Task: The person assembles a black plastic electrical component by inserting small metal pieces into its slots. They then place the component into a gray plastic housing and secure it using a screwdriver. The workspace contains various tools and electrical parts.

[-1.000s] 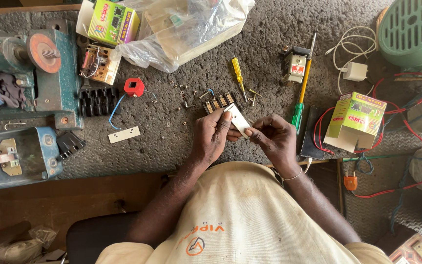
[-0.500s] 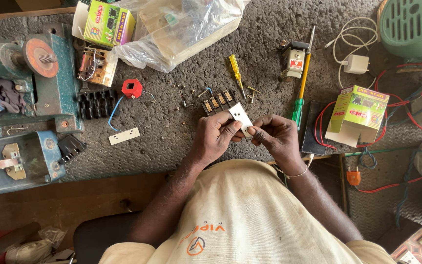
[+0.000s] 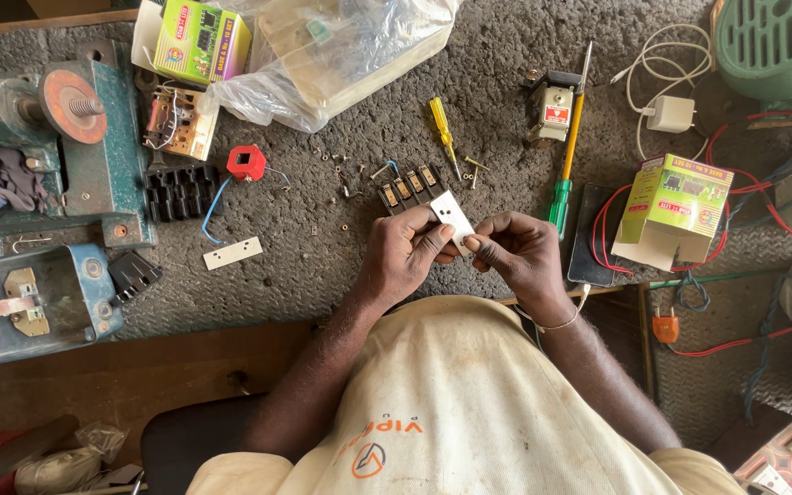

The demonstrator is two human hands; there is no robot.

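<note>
- Small white plate up off the mat, pinched between both hands just in front of the chest, tilted, two holes showing.
- Left hand closed on its lower edge, thumb and forefinger nipped tight, other fingers curled under.
- Right hand meeting it from the other side, fingertips pressed to the plate's corner, nearly shut; whether anything tiny sits between them, cannot tell.
- Just beyond the plate, a row of dark switch blocks on the grey mat.
- Loose screws scattered near, yellow screwdriver beside them, green-handled screwdriver to the right.
- Further left, red coil, black finned block, a second white plate lying flat.
- Far right, green box ringed by red wire.
- Risk, as judged: thin grip on a small plate, so a slip likely drops it among the screws.
- Risk: rough mat swallowing any dropped screw, hard to find again.
- Risk: an elbow swing catching the red wire and tugging the box.
</note>
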